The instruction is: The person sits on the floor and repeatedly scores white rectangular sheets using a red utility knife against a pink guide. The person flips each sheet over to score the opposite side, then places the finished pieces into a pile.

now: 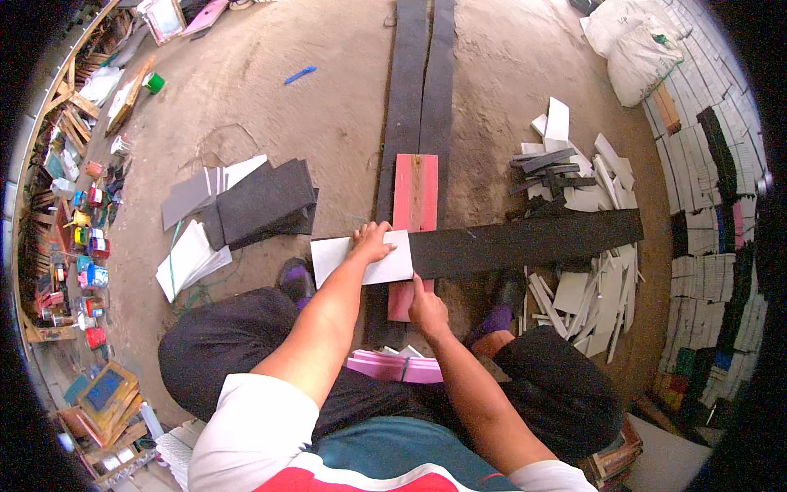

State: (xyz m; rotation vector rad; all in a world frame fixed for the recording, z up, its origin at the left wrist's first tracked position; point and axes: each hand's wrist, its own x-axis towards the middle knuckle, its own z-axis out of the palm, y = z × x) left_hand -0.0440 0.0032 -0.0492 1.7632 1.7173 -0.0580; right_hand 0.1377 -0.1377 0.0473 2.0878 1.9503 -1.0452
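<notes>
My left hand (373, 243) lies flat on a white rectangular foam sheet (334, 259), pressing near its upper edge with the fingers spread. The sheet rests over the left end of a long black foam strip (533, 244), which lies crosswise over a pink board (416, 193). At the sheet's lower right corner is my right hand (429, 312), its fingers curled and the index finger pointing up to the strip's edge. Whatever it grips is too small or hidden to name. Two long black strips (420, 82) run away from me beneath the pink board.
Stacked black (262, 205) and white sheets (193, 258) lie left, offcuts (594, 287) right. A blue cutter-like tool (300, 75) lies on the floor. Paint containers (94, 275) line the left side, piled sheets (701, 275) the right. Pink sheets (393, 366) sit between my legs.
</notes>
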